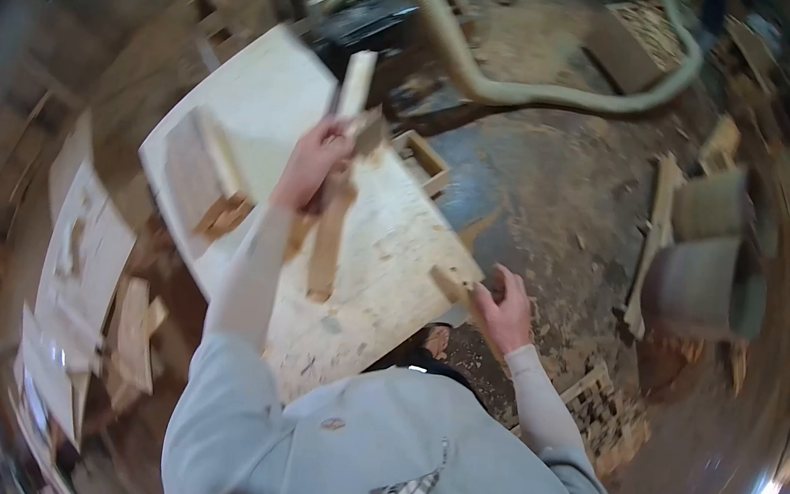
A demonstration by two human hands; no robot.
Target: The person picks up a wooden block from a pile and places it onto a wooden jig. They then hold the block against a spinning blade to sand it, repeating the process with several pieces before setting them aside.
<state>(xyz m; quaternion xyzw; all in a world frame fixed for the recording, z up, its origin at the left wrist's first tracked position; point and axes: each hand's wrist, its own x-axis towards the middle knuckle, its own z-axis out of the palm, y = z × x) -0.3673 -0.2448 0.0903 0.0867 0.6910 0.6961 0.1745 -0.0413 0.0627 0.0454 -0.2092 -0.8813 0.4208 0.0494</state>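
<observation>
My left hand (316, 165) is closed around a wooden piece over a pale wooden board that serves as a worktop (386, 236). A light wooden strip (358, 85) sticks out beyond its fingers, and a small wood block (367, 130) is beside them. Motion blur hides where these pieces meet the hand. A longer wooden strip (325, 252) lies on the board just below. My right hand (507, 313) is at the board's near right corner, thumb and fingers apart. Close to its thumb, a short wood piece (451, 285) lies at the edge.
A wide wooden piece (216, 156) rests on the board's left part. A small wooden box (424, 162) is beyond its right edge. A thick ribbed hose (557, 98) crosses the far floor. Curved panels (698, 280) stand right; wood sheets (78, 273) lie left.
</observation>
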